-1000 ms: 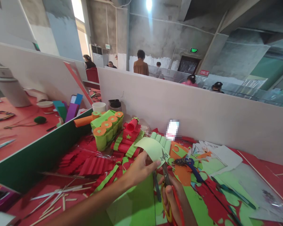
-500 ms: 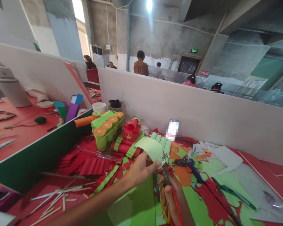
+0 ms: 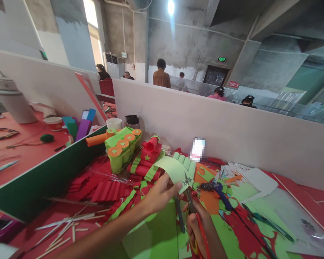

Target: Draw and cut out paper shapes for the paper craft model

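Observation:
My left hand (image 3: pixel 162 192) pinches a curved sheet of light green paper (image 3: pixel 169 167) by its lower edge. Two small stars are drawn in dark lines near the sheet's right corner. My right hand (image 3: pixel 201 223) is closed round the red and yellow handles of a pair of scissors (image 3: pixel 189 199). The blades point up and lie at the paper's edge, by the drawn stars. Just behind the sheet are rolled light green paper tubes (image 3: pixel 185 160) and a red paper model (image 3: pixel 149 158) with green bands and a green star.
A green and orange paper model (image 3: pixel 121 147) stands to the left, beside folded red paper (image 3: pixel 108 189). Thin wooden sticks (image 3: pixel 61 237) lie at front left. At right are a blue glue gun (image 3: pixel 218 190), paper scraps and tweezers (image 3: pixel 272 225). A white partition (image 3: pixel 232 133) bounds the back.
The scissors have shifted slightly against the paper's corner by the stars, and their handles look closer together. My left hand and the sheet have hardly moved.

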Demonstrator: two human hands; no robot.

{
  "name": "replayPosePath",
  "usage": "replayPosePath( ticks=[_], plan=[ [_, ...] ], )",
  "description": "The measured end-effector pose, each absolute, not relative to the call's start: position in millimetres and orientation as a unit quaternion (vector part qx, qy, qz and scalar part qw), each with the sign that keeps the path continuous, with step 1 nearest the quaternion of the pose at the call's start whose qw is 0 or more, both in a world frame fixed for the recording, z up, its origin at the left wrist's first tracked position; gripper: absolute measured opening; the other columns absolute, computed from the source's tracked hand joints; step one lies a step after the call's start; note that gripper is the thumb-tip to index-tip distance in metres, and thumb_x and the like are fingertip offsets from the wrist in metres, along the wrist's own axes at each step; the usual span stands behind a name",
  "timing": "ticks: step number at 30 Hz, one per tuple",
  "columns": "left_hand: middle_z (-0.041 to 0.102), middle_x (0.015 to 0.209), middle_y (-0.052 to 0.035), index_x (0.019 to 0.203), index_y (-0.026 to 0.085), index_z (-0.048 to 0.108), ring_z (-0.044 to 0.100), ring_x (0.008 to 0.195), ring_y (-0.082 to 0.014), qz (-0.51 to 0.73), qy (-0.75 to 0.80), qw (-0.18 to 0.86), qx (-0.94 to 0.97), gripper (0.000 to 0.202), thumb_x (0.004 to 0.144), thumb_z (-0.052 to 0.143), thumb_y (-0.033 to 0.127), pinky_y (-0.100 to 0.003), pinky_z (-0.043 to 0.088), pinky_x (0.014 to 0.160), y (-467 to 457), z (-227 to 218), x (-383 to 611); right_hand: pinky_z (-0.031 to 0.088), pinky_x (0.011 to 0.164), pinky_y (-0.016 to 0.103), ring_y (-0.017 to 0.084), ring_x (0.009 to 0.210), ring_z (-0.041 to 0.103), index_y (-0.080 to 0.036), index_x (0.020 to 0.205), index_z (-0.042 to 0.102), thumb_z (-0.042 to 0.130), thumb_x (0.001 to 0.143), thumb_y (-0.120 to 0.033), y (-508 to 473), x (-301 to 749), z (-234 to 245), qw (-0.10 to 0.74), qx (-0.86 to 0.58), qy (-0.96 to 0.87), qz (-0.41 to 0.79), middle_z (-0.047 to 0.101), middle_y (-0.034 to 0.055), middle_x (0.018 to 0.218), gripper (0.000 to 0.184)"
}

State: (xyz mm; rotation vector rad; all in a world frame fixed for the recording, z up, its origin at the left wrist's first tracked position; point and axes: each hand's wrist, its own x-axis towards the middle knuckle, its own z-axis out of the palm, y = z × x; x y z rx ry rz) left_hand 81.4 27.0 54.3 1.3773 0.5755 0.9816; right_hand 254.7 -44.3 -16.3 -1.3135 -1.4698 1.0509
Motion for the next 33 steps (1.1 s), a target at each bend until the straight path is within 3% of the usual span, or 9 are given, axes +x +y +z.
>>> replayPosePath(
  ticks=[5,12,23,33],
  plan=[
    [0.064,0.084,-0.0044,0.1,0.013,0.057,0.061,0.071,-0.0169,0.391,0.266,0.625,0.621,0.034,0.086,0.063,0.043,-0.031,0.049,0.069,32.2,51.8,76.2,0.034,0.038,0.019,0.01,0.038,0.04,-0.018,0.09,0.06,0.041,0.08,-0.079,-46.4,260.3,4.6,0.423,-0.515,-0.64,0.382,0.041,-0.0058,0.047,0.065],
    [0.064,0.077,-0.0035,0.098,0.013,0.058,0.062,0.07,-0.0173,0.368,0.271,0.617,0.641,0.031,0.088,0.059,0.043,-0.03,0.047,0.067,36.4,45.9,74.4,0.041,0.047,0.021,0.014,0.049,0.051,-0.018,0.09,0.061,0.04,0.087,-0.071,-49.9,263.1,24.4,0.404,-0.509,-0.682,0.336,0.053,-0.0006,0.061,0.057],
    [0.064,0.078,-0.0031,0.101,0.013,0.057,0.061,0.069,-0.0162,0.363,0.267,0.62,0.642,0.032,0.089,0.059,0.042,-0.03,0.046,0.068,36.7,44.1,75.2,0.039,0.043,0.02,0.013,0.045,0.046,-0.019,0.087,0.062,0.038,0.083,-0.077,-48.5,260.9,20.1,0.411,-0.524,-0.673,0.321,0.052,-0.0009,0.057,0.063],
    [0.063,0.087,-0.0048,0.101,0.014,0.057,0.058,0.08,-0.0189,0.395,0.294,0.606,0.625,0.035,0.083,0.066,0.042,-0.032,0.047,0.074,37.6,47.5,74.0,0.034,0.043,0.02,0.013,0.047,0.042,-0.02,0.086,0.059,0.044,0.086,-0.068,-48.9,264.8,22.1,0.393,-0.513,-0.69,0.326,0.046,-0.0028,0.055,0.05]
  ],
)
